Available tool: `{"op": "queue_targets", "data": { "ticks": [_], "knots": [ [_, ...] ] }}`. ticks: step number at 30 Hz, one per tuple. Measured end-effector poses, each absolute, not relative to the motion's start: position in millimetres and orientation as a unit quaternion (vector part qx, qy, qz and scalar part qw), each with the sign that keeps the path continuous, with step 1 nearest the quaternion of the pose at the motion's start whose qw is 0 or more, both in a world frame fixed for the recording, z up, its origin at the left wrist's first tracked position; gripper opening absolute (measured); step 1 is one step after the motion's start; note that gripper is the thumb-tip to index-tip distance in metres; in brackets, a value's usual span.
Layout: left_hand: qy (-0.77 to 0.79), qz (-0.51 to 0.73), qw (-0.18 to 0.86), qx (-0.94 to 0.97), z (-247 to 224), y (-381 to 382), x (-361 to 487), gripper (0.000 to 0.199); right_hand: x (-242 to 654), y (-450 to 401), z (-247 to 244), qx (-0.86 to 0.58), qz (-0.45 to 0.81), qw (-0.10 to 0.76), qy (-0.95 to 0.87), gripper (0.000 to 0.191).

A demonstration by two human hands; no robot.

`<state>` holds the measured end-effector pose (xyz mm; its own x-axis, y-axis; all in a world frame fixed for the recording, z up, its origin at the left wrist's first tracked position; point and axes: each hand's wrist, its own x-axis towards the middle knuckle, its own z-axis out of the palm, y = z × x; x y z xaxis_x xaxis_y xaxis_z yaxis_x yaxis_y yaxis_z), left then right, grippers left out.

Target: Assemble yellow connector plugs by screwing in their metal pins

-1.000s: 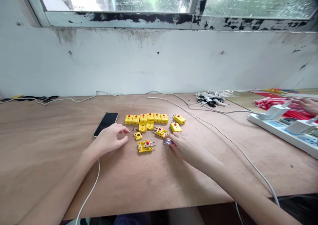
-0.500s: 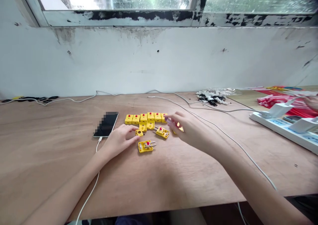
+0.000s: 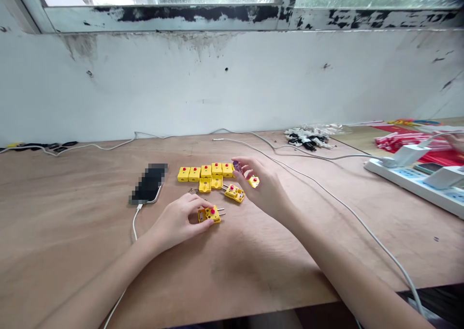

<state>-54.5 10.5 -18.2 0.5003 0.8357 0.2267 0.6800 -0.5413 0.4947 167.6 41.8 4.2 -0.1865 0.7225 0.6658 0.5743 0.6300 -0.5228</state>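
Note:
My left hand (image 3: pixel 181 217) is closed on an opened yellow two-pin plug (image 3: pixel 210 215), thumb in front and fingertips behind. A small yellow piece lies on the plug around its red dot, and its metal pins point right. Raised above the table, my right hand (image 3: pixel 263 186) grips a purple-handled tool, apparently a small screwdriver (image 3: pixel 237 166); its tip cannot be made out. Between the hands lies another opened yellow plug (image 3: pixel 234 193) with a red dot. Beyond it are two yellow cover halves (image 3: pixel 205 185) and a row of closed yellow connectors (image 3: pixel 195 174).
A phone (image 3: pixel 148 184) on a charging cable lies left. Small screws (image 3: pixel 193 190) lie behind my left hand. Another yellow piece (image 3: pixel 254 181) sits beside my right hand. White cables cross the table toward a power strip (image 3: pixel 416 186). Black and white parts (image 3: pixel 310 139) lie behind; another person's hand (image 3: pixel 455 139) shows far right.
My left hand has moved nearer with the small yellow piece, which now lies on the near plug. My right hand has shifted slightly left, still gripping the purple-handled tool. The view has tilted slightly.

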Motion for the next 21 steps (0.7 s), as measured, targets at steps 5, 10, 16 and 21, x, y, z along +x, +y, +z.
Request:
{"op": "queue_targets", "data": {
  "ticks": [5,10,16,21],
  "knots": [
    [0.443,0.220,0.187,0.849,-21,9,-53,0.027,161,32,8,-0.418,0.050,0.472,-0.775,0.020],
    [0.427,0.230,0.193,0.853,-21,9,-53,0.023,161,23,8,-0.468,0.177,0.357,-0.789,0.014],
    [0.437,0.235,0.220,0.840,-23,12,-55,0.023,164,24,-11,-0.469,0.216,0.187,-0.836,0.011],
    [0.445,0.243,0.215,0.835,-25,14,-52,0.022,160,21,-21,-0.457,0.201,0.145,-0.854,0.014]
  ]
}}
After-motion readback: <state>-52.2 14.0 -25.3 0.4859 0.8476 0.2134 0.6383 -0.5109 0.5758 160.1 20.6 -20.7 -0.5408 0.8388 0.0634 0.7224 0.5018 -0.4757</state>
